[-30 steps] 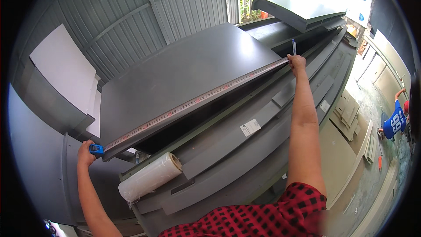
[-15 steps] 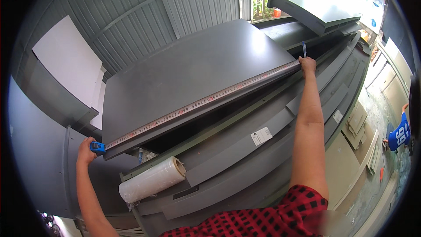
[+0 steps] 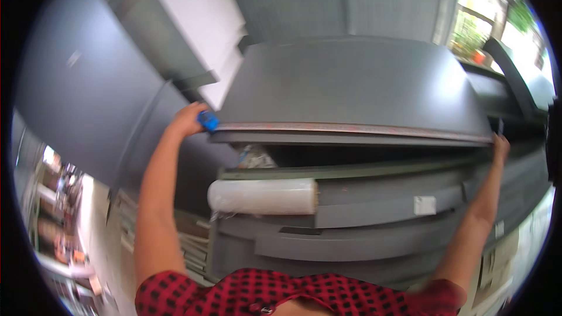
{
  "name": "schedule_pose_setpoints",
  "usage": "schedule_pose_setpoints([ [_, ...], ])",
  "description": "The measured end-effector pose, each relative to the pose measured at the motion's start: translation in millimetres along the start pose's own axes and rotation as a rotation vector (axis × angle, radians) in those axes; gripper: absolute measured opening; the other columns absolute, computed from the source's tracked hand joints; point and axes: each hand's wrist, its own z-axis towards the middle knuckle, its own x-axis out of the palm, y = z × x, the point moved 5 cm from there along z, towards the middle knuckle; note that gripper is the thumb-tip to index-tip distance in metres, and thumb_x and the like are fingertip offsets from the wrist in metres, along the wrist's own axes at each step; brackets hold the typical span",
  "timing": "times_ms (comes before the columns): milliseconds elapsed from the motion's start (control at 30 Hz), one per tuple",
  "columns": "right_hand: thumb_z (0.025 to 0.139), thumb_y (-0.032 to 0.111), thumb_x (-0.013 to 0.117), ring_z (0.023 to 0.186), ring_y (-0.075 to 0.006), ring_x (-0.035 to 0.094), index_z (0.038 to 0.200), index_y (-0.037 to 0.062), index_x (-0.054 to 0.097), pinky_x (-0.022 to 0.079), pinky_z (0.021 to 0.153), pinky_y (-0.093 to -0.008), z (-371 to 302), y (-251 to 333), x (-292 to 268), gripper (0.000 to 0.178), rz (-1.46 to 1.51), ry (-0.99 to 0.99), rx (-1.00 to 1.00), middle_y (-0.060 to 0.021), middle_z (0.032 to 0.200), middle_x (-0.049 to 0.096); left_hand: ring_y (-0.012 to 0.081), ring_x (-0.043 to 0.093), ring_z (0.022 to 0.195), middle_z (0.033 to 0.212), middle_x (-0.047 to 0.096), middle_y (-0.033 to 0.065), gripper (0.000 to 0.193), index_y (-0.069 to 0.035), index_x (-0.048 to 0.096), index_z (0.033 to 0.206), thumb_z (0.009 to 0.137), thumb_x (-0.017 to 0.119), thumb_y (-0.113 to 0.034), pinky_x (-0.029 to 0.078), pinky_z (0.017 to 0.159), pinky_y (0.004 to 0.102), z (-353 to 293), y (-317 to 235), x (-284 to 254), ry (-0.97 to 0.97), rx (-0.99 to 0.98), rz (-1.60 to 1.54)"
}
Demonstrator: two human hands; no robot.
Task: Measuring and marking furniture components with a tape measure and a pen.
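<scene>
Left hand grips the tape measure, stretched along the panel; right hand, blurred, seemingly clasps a pen!

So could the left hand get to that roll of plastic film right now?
Probably yes: the roll lies uncovered on the grey panels, nearer the person than the left hand. That hand grips a blue tape measure, which it would likely have to release first.
</scene>
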Motion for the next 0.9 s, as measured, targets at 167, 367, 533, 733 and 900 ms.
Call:
schedule_pose_setpoints([
  [167,0.080,0.034,0.058,0.081,-0.0461,0.056,0.083,-0.0054,0.061,0.043,0.072,-0.0472,12.3,-0.1,22.6,0.039,-0.201,0.028,-0.016,-0.0284,0.084,0.060,0.0351,0.056,0.092,0.094,0.056,0.0119,0.050,-0.015,0.058,0.099,0.053,0.075,-0.004,0.047,0.077,0.0418,-8.3,18.7,1.3,0.074,-0.083,-0.012],
  [367,0.082,0.032,0.056,0.082,-0.0473,0.054,0.082,-0.0062,0.060,0.042,0.072,-0.0478,4.1,10.1,20.7,0.038,-0.186,0.058,-0.018,-0.0295,0.084,0.059,0.0309,0.059,0.096,0.101,0.058,0.0090,0.054,-0.019,0.059,0.106,0.057,0.080,-0.014,0.048,0.079,0.0400,-10.6,37.3,3.1,0.149,-0.123,0.116],
  [533,0.082,0.032,0.055,0.084,-0.0481,0.054,0.083,-0.0057,0.060,0.041,0.073,-0.0483,5.2,14.3,16.9,0.038,-0.191,0.086,-0.011,-0.0295,0.086,0.058,0.0312,0.058,0.096,0.101,0.057,0.0098,0.053,-0.019,0.058,0.107,0.059,0.079,-0.012,0.048,0.080,0.0399,-19.4,58.8,14.6,0.165,-0.142,0.115],
  [733,0.083,0.033,0.054,0.086,-0.0481,0.054,0.086,-0.0053,0.060,0.041,0.073,-0.0487,7.8,7.9,13.9,0.039,-0.216,0.102,-0.040,-0.0301,0.090,0.058,0.0310,0.058,0.098,0.102,0.057,0.0095,0.054,-0.019,0.058,0.110,0.060,0.077,-0.009,0.048,0.082,0.0389,-17.2,51.0,11.6,0.143,-0.142,0.068],
  [900,0.082,0.034,0.055,0.083,-0.0479,0.055,0.081,-0.0072,0.060,0.041,0.073,-0.0482,3.3,12.5,11.4,0.041,-0.195,0.049,-0.048,-0.0315,0.085,0.058,0.0305,0.058,0.100,0.105,0.057,0.0097,0.059,-0.019,0.057,0.115,0.060,0.077,-0.009,0.048,0.083,0.0390,-10.3,40.3,4.2,0.197,-0.153,0.105],
])
